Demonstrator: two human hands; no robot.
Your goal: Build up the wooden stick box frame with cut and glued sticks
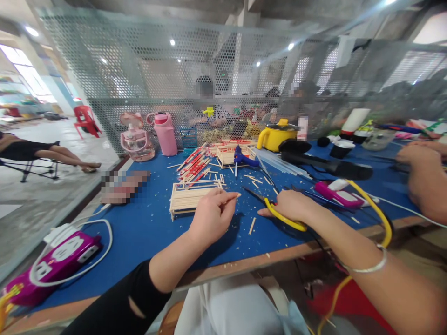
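My left hand [213,216] is over the blue tabletop with thumb and fingers pinched together. What the pinch holds is too small to make out. Just behind it stands a small frame built of thin wooden sticks [186,200]. My right hand [291,204] grips scissors [284,216] with yellow handles, their dark blades pointing toward my left fingertips, slightly apart from them. A short cut stick [252,226] lies between the hands. Farther back are a pile of red-and-pale sticks [195,165], a second stick frame [225,158] and a blue glue gun [241,158].
A pink bottle [165,135], a clear pink jug [136,144] and a yellow pot [274,137] stand before a mesh screen [139,70]. Clear glue sticks [286,163] lie near the pot. Purple power strips [63,256] with cords flank me. A co-worker's hand [424,163] is at right.
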